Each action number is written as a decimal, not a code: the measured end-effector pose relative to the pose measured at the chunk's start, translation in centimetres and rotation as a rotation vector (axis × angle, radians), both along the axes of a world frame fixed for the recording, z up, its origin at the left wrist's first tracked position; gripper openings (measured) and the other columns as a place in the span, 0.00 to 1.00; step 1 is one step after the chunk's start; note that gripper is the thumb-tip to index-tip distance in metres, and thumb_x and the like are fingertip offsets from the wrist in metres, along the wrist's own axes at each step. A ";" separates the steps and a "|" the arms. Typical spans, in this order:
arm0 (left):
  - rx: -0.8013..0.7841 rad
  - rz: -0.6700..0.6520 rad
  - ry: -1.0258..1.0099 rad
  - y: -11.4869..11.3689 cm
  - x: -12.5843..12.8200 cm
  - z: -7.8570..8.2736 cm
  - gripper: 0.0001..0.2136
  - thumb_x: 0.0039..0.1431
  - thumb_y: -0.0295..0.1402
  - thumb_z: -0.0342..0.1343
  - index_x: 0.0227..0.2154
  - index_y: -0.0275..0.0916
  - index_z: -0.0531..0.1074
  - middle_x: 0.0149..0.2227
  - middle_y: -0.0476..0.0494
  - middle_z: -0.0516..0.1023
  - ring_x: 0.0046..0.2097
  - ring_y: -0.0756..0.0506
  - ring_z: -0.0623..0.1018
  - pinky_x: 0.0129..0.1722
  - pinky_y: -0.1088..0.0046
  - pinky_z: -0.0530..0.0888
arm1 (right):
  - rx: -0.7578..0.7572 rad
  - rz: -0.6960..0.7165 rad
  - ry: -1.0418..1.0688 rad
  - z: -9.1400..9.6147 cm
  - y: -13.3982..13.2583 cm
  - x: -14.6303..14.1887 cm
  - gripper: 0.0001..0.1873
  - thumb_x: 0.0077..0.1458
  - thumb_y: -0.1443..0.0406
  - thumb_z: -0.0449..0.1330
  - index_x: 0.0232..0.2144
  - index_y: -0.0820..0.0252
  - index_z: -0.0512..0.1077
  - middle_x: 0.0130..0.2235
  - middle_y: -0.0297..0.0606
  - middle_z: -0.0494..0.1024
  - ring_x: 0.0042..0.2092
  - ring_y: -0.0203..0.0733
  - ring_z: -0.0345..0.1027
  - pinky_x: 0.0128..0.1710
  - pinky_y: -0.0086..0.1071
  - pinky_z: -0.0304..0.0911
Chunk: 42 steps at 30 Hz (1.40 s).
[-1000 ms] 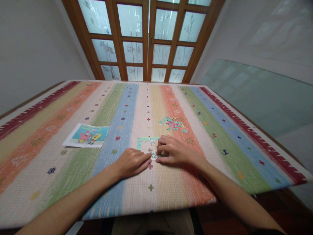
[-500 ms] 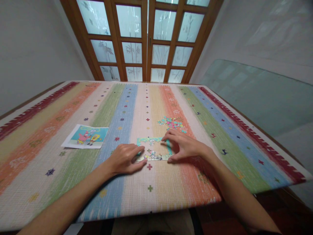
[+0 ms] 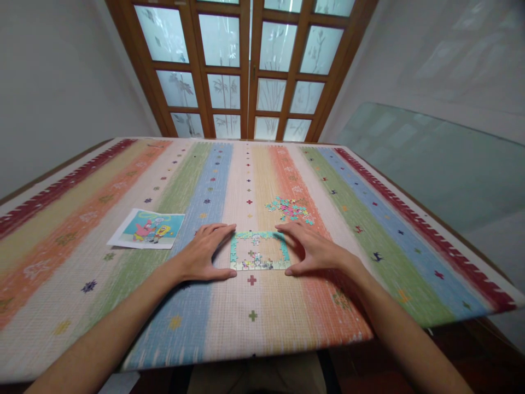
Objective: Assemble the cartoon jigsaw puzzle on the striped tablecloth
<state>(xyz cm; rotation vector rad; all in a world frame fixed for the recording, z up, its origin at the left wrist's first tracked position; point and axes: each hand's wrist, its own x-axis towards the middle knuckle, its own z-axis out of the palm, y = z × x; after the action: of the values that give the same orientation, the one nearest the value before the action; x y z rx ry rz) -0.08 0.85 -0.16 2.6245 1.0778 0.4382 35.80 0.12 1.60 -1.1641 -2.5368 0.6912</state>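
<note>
A partly built jigsaw frame (image 3: 259,250) with a teal border lies on the striped tablecloth (image 3: 229,180). My left hand (image 3: 205,251) lies open against the frame's left side, fingers stretched to its upper left corner, thumb at the lower left. My right hand (image 3: 311,249) mirrors it on the right side, open, thumb at the lower right corner. Neither hand holds anything. A heap of loose puzzle pieces (image 3: 290,208) lies just beyond the right hand.
A printed cartoon picture (image 3: 147,228) lies flat to the left of my left hand. Wooden glazed doors (image 3: 250,65) stand behind the table. A sheet of glass (image 3: 430,158) leans against the wall on the right. The table's near edge runs below my forearms.
Both hands left the middle of the frame, where they were pressing a piece, and spread apart to its left and right sides. The frame now shows whole.
</note>
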 end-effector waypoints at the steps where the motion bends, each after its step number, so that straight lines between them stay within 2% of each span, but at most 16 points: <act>1: -0.008 0.006 0.002 0.0 0.0 -0.1 0.46 0.52 0.55 0.65 0.68 0.42 0.52 0.65 0.31 0.65 0.63 0.28 0.66 0.63 0.44 0.64 | 0.004 -0.002 -0.004 0.0 0.0 0.0 0.54 0.43 0.55 0.75 0.69 0.52 0.58 0.64 0.47 0.66 0.64 0.62 0.60 0.65 0.55 0.59; 10: -0.024 0.013 0.008 0.0 0.0 -0.1 0.45 0.54 0.54 0.64 0.69 0.42 0.53 0.65 0.32 0.65 0.63 0.29 0.66 0.63 0.45 0.64 | 0.017 -0.017 0.005 0.0 0.0 0.0 0.51 0.44 0.55 0.75 0.67 0.51 0.61 0.62 0.45 0.69 0.63 0.60 0.62 0.63 0.54 0.62; 20: -0.017 0.017 0.014 0.0 0.0 -0.1 0.44 0.55 0.53 0.63 0.69 0.42 0.52 0.65 0.33 0.66 0.63 0.30 0.66 0.63 0.46 0.64 | 0.030 -0.006 0.014 -0.1 0.1 0.1 0.51 0.45 0.54 0.75 0.67 0.52 0.60 0.63 0.46 0.67 0.65 0.60 0.60 0.65 0.54 0.59; 29: 0.003 0.020 0.009 -0.5 0.8 0.1 0.46 0.54 0.54 0.64 0.70 0.43 0.51 0.65 0.32 0.65 0.63 0.28 0.67 0.62 0.45 0.64 | 0.039 -0.029 -0.009 0.3 -0.3 -1.0 0.51 0.45 0.54 0.74 0.68 0.53 0.59 0.61 0.48 0.68 0.63 0.62 0.61 0.63 0.56 0.61; 42: 0.021 0.027 0.023 -0.6 1.2 0.0 0.42 0.58 0.52 0.61 0.69 0.41 0.52 0.65 0.32 0.66 0.62 0.30 0.68 0.62 0.49 0.65 | 0.046 -0.036 -0.004 0.3 -0.3 -1.1 0.51 0.45 0.54 0.74 0.68 0.50 0.60 0.61 0.47 0.68 0.63 0.63 0.61 0.63 0.57 0.61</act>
<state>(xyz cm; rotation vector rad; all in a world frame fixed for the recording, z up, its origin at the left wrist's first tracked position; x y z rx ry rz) 1.09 0.21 -0.18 2.6420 1.1234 0.4276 34.66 -0.20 1.91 -1.1937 -2.5145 0.6195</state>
